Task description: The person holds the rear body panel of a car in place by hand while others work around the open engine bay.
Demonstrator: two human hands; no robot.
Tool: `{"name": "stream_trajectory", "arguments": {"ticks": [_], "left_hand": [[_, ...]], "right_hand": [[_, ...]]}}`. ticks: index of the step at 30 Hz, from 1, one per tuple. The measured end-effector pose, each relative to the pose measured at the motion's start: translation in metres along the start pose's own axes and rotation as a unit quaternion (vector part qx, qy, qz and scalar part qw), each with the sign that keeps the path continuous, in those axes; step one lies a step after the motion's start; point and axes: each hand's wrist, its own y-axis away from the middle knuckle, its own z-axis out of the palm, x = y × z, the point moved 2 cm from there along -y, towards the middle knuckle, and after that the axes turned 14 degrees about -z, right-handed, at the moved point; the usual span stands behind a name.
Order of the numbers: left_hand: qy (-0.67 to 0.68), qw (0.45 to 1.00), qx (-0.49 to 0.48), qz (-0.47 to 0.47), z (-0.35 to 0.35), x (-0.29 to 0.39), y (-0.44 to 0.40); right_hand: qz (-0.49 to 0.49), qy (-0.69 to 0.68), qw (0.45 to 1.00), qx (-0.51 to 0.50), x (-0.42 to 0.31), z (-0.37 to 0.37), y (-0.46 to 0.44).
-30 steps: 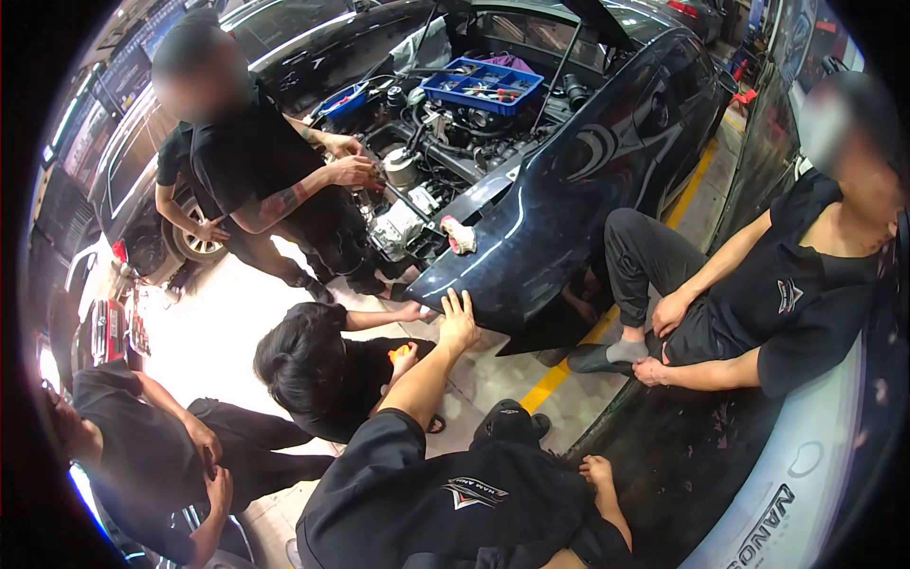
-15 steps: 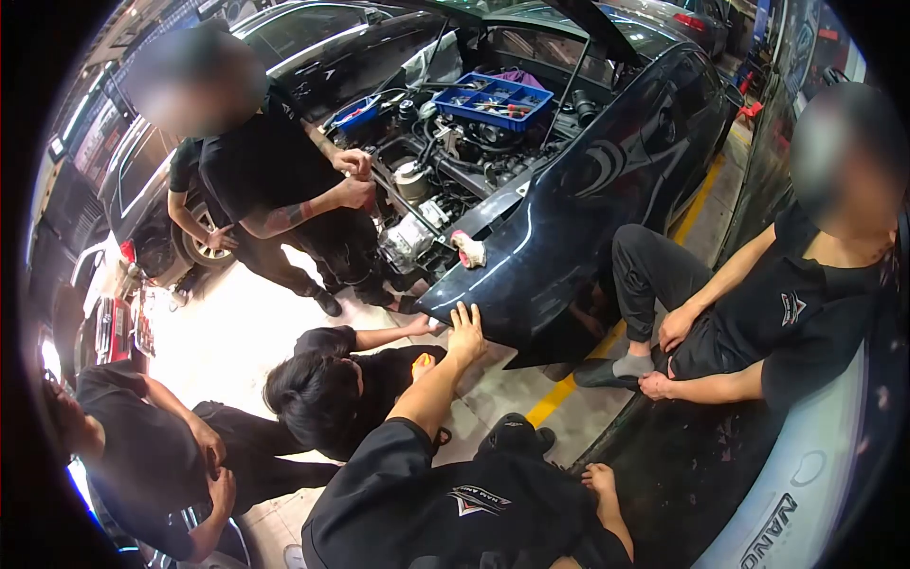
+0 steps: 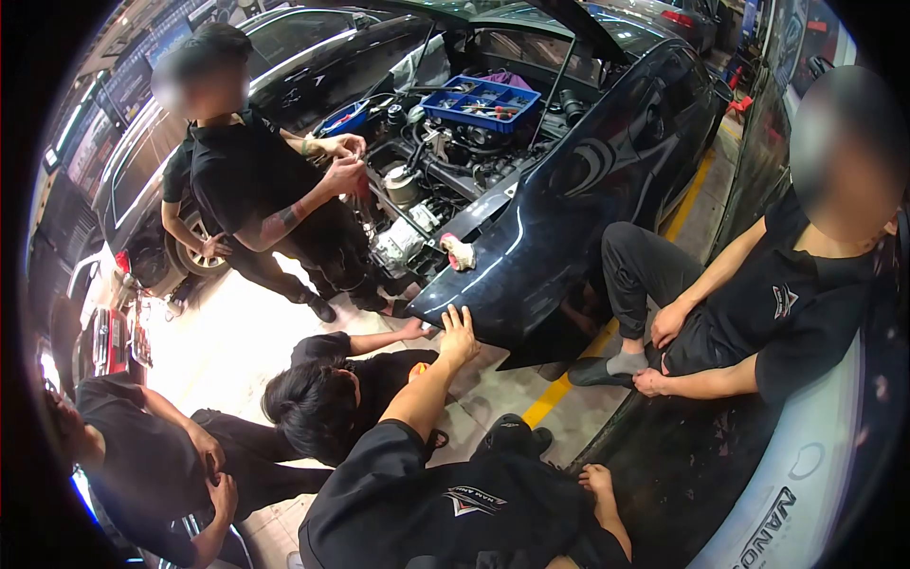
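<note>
My left hand (image 3: 459, 339) lies with its fingers spread on the lower front corner of a glossy dark car fender (image 3: 517, 270). Low on the right, my right hand (image 3: 597, 480) rests near the edge of a dark surface, fingers loosely bent, with nothing visible in it. On top of the fender, ahead of my left hand, is a crumpled white and red cloth or glove (image 3: 458, 253). Just left of my left hand, a crouching person (image 3: 313, 403) has one hand at the fender's tip and something small and orange-yellow by the other.
Behind the fender lies the open engine bay (image 3: 417, 190), with a blue divided tray (image 3: 482, 104) of small parts across it. A standing person (image 3: 256, 180) is beside it. Another person (image 3: 796, 294) sits at the right; one more (image 3: 152, 465) is at lower left. A yellow line (image 3: 550, 403) crosses the floor.
The view has shifted slightly, with the car now a little further left. The standing person's hands have come up slightly and the head has turned. My left hand stays on the fender.
</note>
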Motion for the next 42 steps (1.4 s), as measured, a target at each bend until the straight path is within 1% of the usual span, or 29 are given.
{"name": "stream_trajectory", "arguments": {"ticks": [4, 7, 10, 12, 18, 19, 22, 23, 25, 27, 28, 29, 30, 31, 32, 34, 40, 42], "left_hand": [[0.032, 0.999, 0.02, -0.006, -0.002, 0.002, 0.002], [0.062, 0.998, 0.007, -0.023, 0.006, 0.0, -0.002], [0.07, 0.997, 0.024, 0.009, 0.006, 0.0, 0.0], [0.079, 0.996, 0.028, 0.027, 0.003, 0.0, 0.001], [0.036, 0.998, 0.027, 0.039, 0.01, -0.004, -0.003], [0.006, 0.997, 0.048, 0.06, 0.012, -0.004, -0.006], [-0.001, 0.997, 0.051, 0.064, 0.014, -0.005, -0.006], [-0.001, 0.997, 0.051, 0.063, 0.013, -0.004, -0.005], [0.047, 0.997, 0.037, 0.05, 0.01, -0.004, -0.002], [0.017, 0.996, 0.062, 0.063, 0.013, -0.004, -0.004], [0.014, 0.997, 0.063, 0.05, 0.01, -0.003, -0.003], [0.019, 0.999, 0.023, 0.031, 0.008, -0.003, -0.003], [0.007, 0.999, 0.038, 0.023, 0.012, -0.003, -0.003], [0.006, 0.999, 0.031, 0.016, 0.011, -0.002, -0.003], [0.01, 0.999, 0.045, 0.013, 0.01, -0.002, -0.002], [0.003, 1.0, 0.029, 0.004, 0.005, -0.001, 0.001], [0.002, 0.999, 0.036, -0.003, 0.005, -0.001, 0.001], [0.01, 0.999, 0.03, 0.018, 0.003, -0.001, 0.003]], "right_hand": [[0.0, -0.01, 1.0, 0.005, 0.002, 0.001, -0.001], [0.001, -0.019, 1.0, -0.002, 0.01, 0.001, -0.006], [0.002, -0.037, 0.999, 0.013, 0.018, 0.002, -0.013], [0.002, -0.019, 1.0, -0.008, 0.023, 0.004, -0.019], [0.001, -0.013, 1.0, -0.013, 0.035, 0.011, -0.031], [0.0, -0.014, 1.0, -0.013, 0.035, 0.011, -0.031], [0.01, -0.015, 1.0, -0.019, 0.037, 0.011, -0.031], [0.007, -0.019, 1.0, -0.016, 0.038, 0.011, -0.032], [0.005, -0.02, 1.0, -0.015, 0.042, 0.012, -0.032], [0.001, -0.024, 1.0, -0.01, 0.042, 0.011, -0.033], [-0.002, -0.018, 1.0, -0.018, 0.035, 0.011, -0.031], [-0.001, -0.023, 1.0, -0.013, 0.03, 0.009, -0.026], [0.0, -0.026, 1.0, -0.01, 0.023, 0.009, -0.02], [-0.003, -0.033, 0.999, -0.004, 0.021, 0.009, -0.018], [-0.005, -0.025, 1.0, -0.015, 0.019, 0.01, -0.016], [-0.002, -0.016, 1.0, -0.01, 0.014, 0.008, -0.013], [-0.007, -0.008, 1.0, -0.012, 0.006, 0.007, -0.007], [-0.011, 0.001, 1.0, -0.011, 0.005, 0.006, -0.006]]}}
